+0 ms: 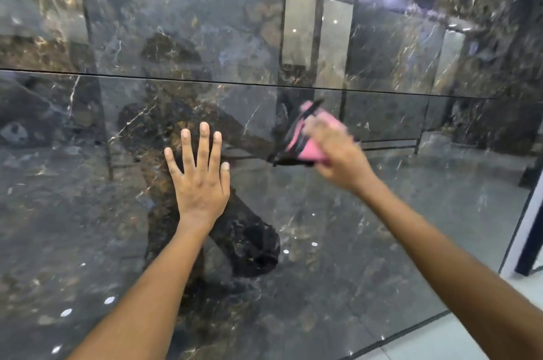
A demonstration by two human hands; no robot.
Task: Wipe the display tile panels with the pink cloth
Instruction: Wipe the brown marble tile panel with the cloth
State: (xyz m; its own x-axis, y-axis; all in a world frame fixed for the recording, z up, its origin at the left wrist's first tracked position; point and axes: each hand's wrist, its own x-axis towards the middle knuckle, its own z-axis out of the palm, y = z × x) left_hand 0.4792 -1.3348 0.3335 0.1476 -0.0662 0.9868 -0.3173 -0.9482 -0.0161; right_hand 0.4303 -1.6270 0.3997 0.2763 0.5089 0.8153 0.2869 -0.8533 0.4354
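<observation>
Head view: left hand (201,176) flat on lower tile panel (338,242); right hand (338,159) grips pink cloth (311,151).

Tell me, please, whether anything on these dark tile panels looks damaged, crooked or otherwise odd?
Nothing stands out. The lower panel and upper panel look glossy and unbroken, with an even seam. The left hand rests flat on the lower panel; the right hand holds the pink cloth, blurred.

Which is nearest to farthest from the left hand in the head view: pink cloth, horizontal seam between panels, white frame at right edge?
From the left hand:
1. Pink cloth, just right, in the right hand.
2. Horizontal seam, above the fingertips.
3. White frame, far right edge.
</observation>
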